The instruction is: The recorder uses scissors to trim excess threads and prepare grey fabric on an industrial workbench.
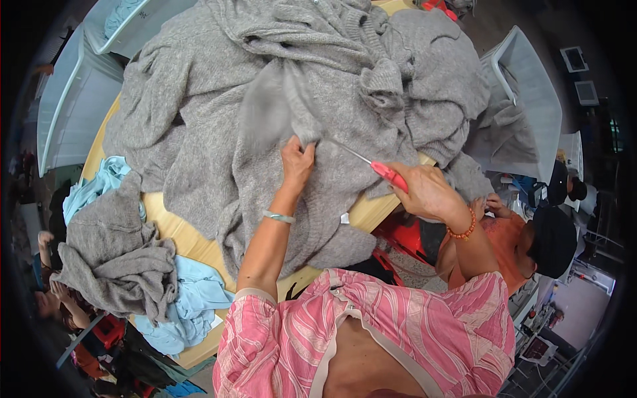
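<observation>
My left hand [297, 161] is closed in a pinch on a narrow, raised part of a grey knit garment [304, 118], which is partly smeared by motion. In my right hand [430, 192] is a red-handled tool [388, 176] with a long, thin metal shaft. The shaft points left toward the pinched knit, just right of my left fingers. Its tip is blurred against the grey fabric, so its kind cannot be made out. Around both hands spreads a big heap of grey knitwear [199, 146], with folded ribbed parts at the back.
Pale plastic bins stand at the left [76, 113] and right [541, 93], the right one holding grey knitwear. Light-blue cloth [199, 285] and a grey knit bundle [113, 245] lie on the wooden table [182, 235]. A person in orange [494, 242] sits close by my right arm.
</observation>
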`<state>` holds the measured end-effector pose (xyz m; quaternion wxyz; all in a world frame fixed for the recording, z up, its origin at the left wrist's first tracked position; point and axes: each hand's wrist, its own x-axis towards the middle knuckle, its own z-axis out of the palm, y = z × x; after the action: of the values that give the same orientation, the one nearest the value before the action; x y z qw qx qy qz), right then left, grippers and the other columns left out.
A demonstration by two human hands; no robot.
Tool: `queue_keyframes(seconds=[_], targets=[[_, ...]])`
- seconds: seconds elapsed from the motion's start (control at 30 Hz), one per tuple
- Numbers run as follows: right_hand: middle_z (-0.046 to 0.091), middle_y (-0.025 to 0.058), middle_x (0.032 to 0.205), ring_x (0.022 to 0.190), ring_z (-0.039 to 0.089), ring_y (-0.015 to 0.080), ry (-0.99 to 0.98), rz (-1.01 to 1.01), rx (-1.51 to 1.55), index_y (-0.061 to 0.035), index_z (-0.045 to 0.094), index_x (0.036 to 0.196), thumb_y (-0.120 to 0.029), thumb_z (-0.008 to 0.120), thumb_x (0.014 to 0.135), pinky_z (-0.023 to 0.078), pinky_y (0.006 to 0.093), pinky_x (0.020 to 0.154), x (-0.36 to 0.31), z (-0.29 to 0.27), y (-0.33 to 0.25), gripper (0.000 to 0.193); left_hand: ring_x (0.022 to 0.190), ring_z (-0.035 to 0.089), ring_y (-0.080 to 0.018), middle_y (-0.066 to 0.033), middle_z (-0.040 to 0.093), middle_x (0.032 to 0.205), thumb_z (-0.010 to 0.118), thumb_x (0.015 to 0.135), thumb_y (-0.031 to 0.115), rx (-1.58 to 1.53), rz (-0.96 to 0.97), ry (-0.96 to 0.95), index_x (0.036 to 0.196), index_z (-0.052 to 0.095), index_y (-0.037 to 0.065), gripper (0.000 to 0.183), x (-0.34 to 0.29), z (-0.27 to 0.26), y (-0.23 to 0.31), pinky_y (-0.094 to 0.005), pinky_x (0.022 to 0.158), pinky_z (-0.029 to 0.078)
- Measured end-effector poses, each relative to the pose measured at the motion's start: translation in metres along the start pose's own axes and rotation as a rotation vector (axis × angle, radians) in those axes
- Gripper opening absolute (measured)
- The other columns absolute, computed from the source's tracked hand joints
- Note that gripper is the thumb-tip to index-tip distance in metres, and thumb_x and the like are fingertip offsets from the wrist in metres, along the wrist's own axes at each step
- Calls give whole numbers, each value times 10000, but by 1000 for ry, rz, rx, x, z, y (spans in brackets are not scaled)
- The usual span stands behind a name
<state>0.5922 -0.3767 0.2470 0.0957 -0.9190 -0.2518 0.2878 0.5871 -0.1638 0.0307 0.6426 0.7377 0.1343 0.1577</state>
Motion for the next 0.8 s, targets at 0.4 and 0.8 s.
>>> queue_keyframes(seconds=[0.4, 0.8], targets=[[621, 232, 753, 742, 611, 413, 24, -43, -45, -74, 539, 1114, -173, 527, 847, 470, 492, 663, 14, 4, 15, 285, 1002, 547, -326, -101, 593, 913, 625, 655, 2, 501, 634, -168, 741, 577, 46, 108, 12, -16, 4, -410, 811, 391], [625, 222, 735, 758, 625, 394, -74, -51, 11, -72, 575, 1011, -143, 523, 814, 472, 496, 661, -9, 26, 2, 216, 725, 454, -45, 35, 559, 806, 544, 924, 143, -593, -555, -77, 866, 591, 45, 123, -21, -15, -43, -209, 675, 393]])
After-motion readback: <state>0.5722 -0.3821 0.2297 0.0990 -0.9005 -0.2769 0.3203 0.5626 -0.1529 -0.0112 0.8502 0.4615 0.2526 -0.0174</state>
